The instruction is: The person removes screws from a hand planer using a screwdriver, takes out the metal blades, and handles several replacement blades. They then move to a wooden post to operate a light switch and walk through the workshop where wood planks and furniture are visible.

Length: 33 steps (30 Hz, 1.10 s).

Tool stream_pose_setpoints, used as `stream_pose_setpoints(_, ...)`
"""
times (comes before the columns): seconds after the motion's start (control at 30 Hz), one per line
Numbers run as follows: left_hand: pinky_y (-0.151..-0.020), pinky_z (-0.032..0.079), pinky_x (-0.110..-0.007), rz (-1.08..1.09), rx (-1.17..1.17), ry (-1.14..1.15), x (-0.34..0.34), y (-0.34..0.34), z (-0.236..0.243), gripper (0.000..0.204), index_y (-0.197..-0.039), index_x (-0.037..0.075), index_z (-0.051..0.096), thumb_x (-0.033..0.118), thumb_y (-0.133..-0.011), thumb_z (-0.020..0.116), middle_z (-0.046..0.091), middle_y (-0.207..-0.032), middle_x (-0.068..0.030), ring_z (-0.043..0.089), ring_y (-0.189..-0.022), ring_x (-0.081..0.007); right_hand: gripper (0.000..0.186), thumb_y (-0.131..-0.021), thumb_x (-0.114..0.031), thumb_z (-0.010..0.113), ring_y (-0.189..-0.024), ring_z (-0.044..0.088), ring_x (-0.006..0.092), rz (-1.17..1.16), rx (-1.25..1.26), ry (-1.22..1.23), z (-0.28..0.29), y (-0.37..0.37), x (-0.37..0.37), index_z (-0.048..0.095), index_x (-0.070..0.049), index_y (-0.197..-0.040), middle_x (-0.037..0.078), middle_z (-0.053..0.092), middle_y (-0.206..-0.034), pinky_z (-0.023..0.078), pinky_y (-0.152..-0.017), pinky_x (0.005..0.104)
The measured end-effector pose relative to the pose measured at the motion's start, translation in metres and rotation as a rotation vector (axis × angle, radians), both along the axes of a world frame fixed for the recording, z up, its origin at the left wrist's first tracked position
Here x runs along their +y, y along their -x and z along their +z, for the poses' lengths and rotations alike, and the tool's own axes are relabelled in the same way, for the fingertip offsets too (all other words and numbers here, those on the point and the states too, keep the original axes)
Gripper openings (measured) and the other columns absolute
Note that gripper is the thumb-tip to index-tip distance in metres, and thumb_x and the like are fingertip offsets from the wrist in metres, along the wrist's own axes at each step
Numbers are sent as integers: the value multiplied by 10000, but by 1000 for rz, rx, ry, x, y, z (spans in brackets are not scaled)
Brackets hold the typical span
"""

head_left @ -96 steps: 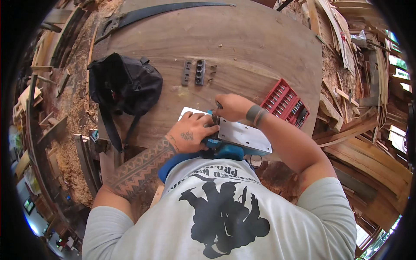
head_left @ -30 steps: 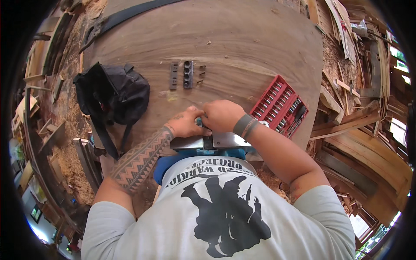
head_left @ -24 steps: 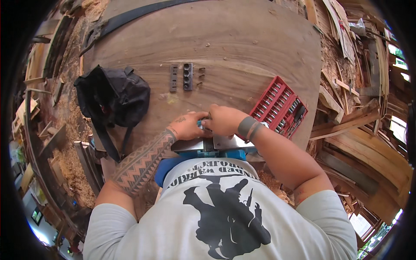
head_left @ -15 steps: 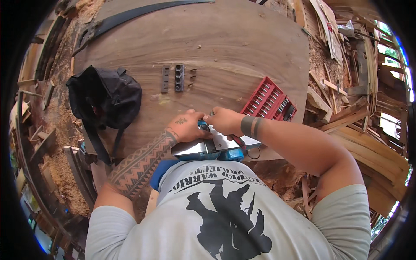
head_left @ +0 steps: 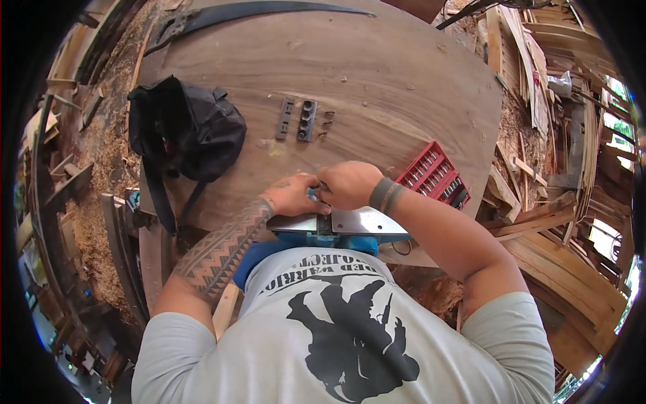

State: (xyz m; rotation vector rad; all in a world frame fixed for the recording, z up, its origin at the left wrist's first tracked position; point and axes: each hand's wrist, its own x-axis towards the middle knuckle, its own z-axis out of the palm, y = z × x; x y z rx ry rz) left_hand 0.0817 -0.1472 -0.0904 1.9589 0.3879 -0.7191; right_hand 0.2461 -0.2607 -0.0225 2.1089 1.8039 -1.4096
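An electric hand planer (head_left: 363, 221) with a blue body lies with its shiny metal sole facing up at the table's near edge, against my shirt. My left hand (head_left: 293, 195) rests on its far side near the middle, fingers bent around a blue part there. Beside it, almost touching, my right hand (head_left: 350, 185) is closed over the same spot, thumb and fingers pinched together. What the right fingers hold is hidden by the hand. Further out lie a dark slotted metal bar (head_left: 284, 119), a thicker bar with round hollows (head_left: 307, 121) and several small metal clips (head_left: 327, 122).
A red case of sockets and bits (head_left: 431, 172) lies open beyond my right forearm. An open black bag (head_left: 185, 131) stands at left, its straps hanging over the wooden table (head_left: 377, 81). A long curved dark blade (head_left: 269, 9) lies along the far edge. Offcuts and sawdust surround the table.
The view has shifted, so the table things sit further right. My right hand has turned, and the red-and-black handle that showed under it is now out of sight. My left hand stays on the planer.
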Motion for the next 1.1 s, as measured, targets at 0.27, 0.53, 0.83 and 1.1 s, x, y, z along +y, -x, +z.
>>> stream_pose_setpoints(0.27, -1120, 445, -428, -44, 24, 140, 18, -1, 16, 763, -1390, 101, 633, 532, -796, 840, 609, -1394, -196, 575, -1316, -355, 359, -930, -414, 659, -839, 675, 448, -8, 252, -140, -49, -28, -10, 678, -58, -975, 221, 719, -881, 502, -735, 551)
stream_pose_setpoints(0.53, -1117, 443, -425, 50, -20, 78, 1, 9, 8, 780, -1367, 67, 632, 508, -769, 870, 628, -1354, -206, 572, -1308, -365, 366, -937, -371, 655, -952, 687, 467, -42, 105, -64, -52, -2, -6, 662, -32, -1075, 249, 731, -998, 544, -837, 528)
stream_pose_setpoints(0.83, -1111, 447, -427, 71, -52, 32, -6, 12, 10, 757, -1344, 98, 642, 508, -753, 877, 635, -1352, -185, 573, -1307, -361, 388, -947, -374, 628, -977, 720, 423, -257, -16, 23, -32, 4, -17, 722, -2, -1006, 239, 750, -982, 562, -850, 532)
stream_pose_setpoints(1.1, -1072, 481, -430, 148, -2, 76, -3, 12, 27, 832, -1383, 54, 610, 497, -738, 892, 668, -1319, -186, 629, -1250, -363, 323, -826, -419, 696, -865, 712, 412, -42, -55, -122, -25, -4, -4, 728, -108, -906, 176, 746, -877, 565, -760, 540)
